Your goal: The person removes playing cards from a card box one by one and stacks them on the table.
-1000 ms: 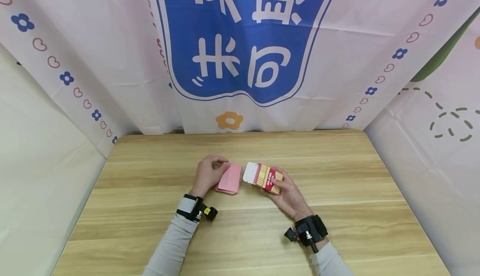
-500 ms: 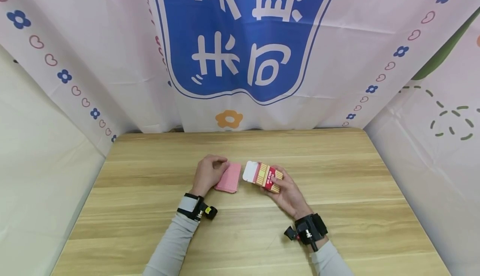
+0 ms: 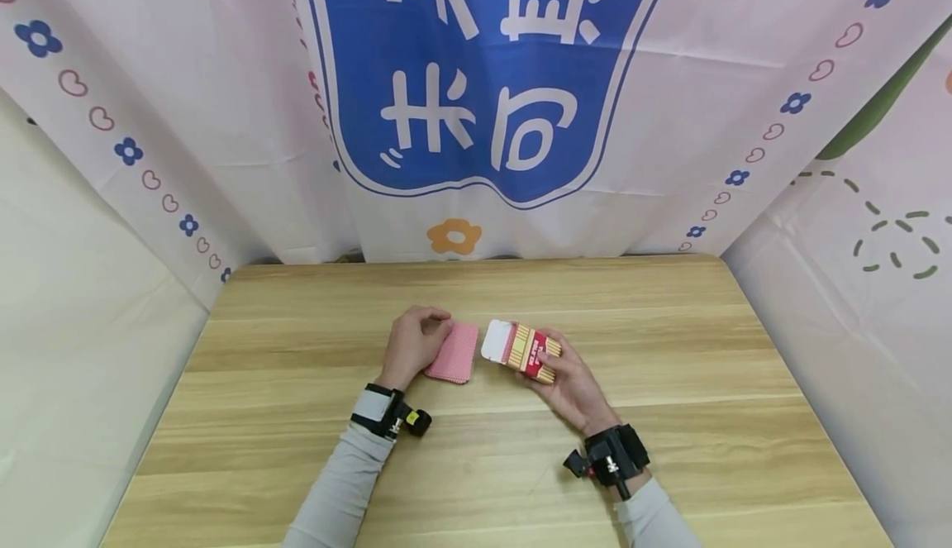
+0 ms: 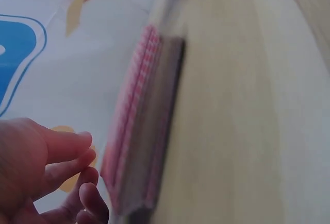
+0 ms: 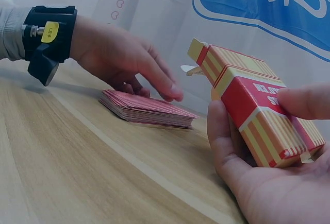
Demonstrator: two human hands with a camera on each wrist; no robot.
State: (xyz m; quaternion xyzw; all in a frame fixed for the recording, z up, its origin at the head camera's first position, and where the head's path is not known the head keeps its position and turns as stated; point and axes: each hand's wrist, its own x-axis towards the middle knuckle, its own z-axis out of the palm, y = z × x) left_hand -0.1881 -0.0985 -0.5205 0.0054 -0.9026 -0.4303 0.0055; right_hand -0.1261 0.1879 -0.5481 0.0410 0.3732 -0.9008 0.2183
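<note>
A deck of red-patterned playing cards (image 3: 456, 354) lies face down on the table in a fairly even stack. My left hand (image 3: 414, 348) is at its left side, thumb over the upper left corner, fingers loosely bent with nothing between them. In the left wrist view the deck (image 4: 135, 126) appears edge-on, blurred, right beside the fingertips (image 4: 82, 141). My right hand (image 3: 573, 387) grips a red and yellow striped card box (image 3: 531, 354), thumb on its front. The white flap stands open toward the deck, and a pink strip shows at the mouth.
Both hands work over a light wooden table (image 3: 476, 482). White printed cloth (image 3: 669, 118) hangs behind its back edge and along the sides. Each wrist wears a strapped camera, such as the left wrist camera (image 3: 416, 422).
One second ago the top cards lay askew over the rest; now the stack is squared up under my left hand. The right hand has kept the card box in almost the same place.
</note>
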